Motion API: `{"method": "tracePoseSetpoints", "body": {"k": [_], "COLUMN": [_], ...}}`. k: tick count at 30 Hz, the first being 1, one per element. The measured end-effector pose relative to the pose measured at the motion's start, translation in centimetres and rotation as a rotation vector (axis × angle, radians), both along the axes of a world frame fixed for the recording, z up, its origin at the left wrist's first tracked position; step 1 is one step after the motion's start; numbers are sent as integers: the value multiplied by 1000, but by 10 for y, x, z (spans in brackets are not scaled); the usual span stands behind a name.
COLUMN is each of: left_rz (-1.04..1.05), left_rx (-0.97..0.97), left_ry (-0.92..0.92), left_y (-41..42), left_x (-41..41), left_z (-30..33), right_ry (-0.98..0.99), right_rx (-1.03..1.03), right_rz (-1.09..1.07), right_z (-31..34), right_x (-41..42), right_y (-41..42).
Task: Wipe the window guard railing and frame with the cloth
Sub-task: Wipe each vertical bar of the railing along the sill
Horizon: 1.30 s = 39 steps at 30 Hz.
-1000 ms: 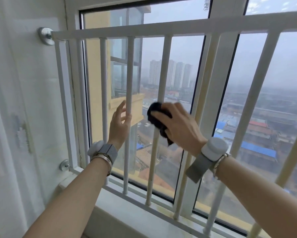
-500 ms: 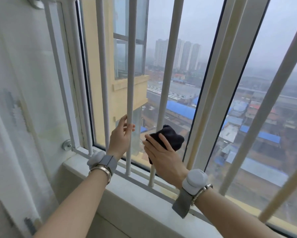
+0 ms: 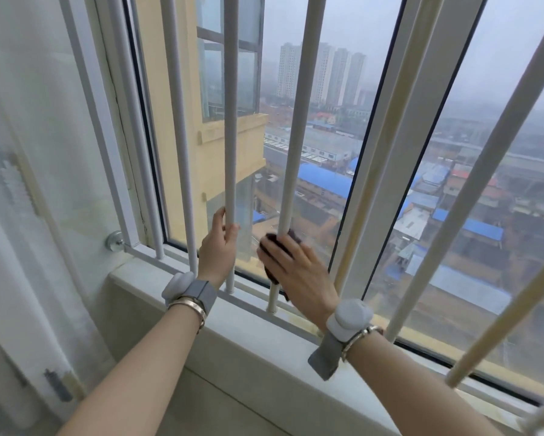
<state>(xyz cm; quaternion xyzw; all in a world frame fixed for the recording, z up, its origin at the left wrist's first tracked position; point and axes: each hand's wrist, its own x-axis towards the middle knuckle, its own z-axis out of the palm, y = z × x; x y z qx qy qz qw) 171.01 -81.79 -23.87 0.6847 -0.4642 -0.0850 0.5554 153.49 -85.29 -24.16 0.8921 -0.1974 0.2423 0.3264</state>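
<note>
White window guard railing (image 3: 182, 152) runs as upright bars across the pane, all footed in a bottom rail (image 3: 252, 292) that sits just above the sill (image 3: 264, 338); bar tops are cut off by the upper edge. Gaps between bars are narrow on the left and wider toward the right, where the bars splay with the wide-angle lens. Window frame (image 3: 387, 171) mullion stands just right of the hands, with another frame upright at far left against the wall (image 3: 44, 121). A round wall mount (image 3: 115, 241) fixes the bottom rail's left end. Left hand (image 3: 218, 247) grips the third bar (image 3: 231, 121) low down: thumb on the left side, fingers curled round from the right, only their tips visible. Right hand (image 3: 291, 269) holds the dark cloth (image 3: 278, 247) wrapped round the next bar (image 3: 296, 136) low down, a short stretch above the bottom rail; fingers curl narrowly over the cloth, pressing it on the bar. Most of the cloth is hidden under the palm and fingers; a bit pokes out above the knuckles and a flap hangs below at the left. Cannot tell how far it wraps behind the bar. The two hands are near each other, on neighbouring bars, not touching. Both wrists carry a grey strap with a white pod plus a metal bangle. Right forearm is cut off at the bottom edge. Curtain (image 3: 19, 278) hangs at far left. Hazy city outside.
</note>
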Motion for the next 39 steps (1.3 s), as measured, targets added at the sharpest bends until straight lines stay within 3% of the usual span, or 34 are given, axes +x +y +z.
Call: {"method": "tracePoseSetpoints", "body": {"k": [3,5,8,10,14,19,23,28,33,36,39], "left_rz": [-18,-35,-45,-35,-41,-42,-36,3,197,3,-295], "left_rx": [14,26,33,25,20,15,-8,-4,-237,-216,-84], "left_ry": [0,-3,-28,-42,-38,-20,-33,-37,-198,-156,-90], "left_y": [-2,-2,-1,0,1,2,3,4,16,19,12], "left_x": [6,10,12,12,11,10,9,4,-21,-35,-47], "left_z": [-5,-3,-3,-4,-3,-3,-3,-2,-24,-32,-26], "right_ry": [231,284,158,-27,-332,-140,-97,21,-232,-305,-153], "right_rx": [90,133,153,168,203,199,327,473,467,540,643], "right_rz": [-79,-57,84,178,135,35,29,-53,-110,-253,-366], "right_z": [-56,-72,-64,-38,0,-55,-100,-107,-71,-73,-104], "right_x": [1,1,-4,-8,-7,3,3,-14,-33,-15,0], "right_y": [3,4,8,14,14,12,24,37,46,38,36]}}
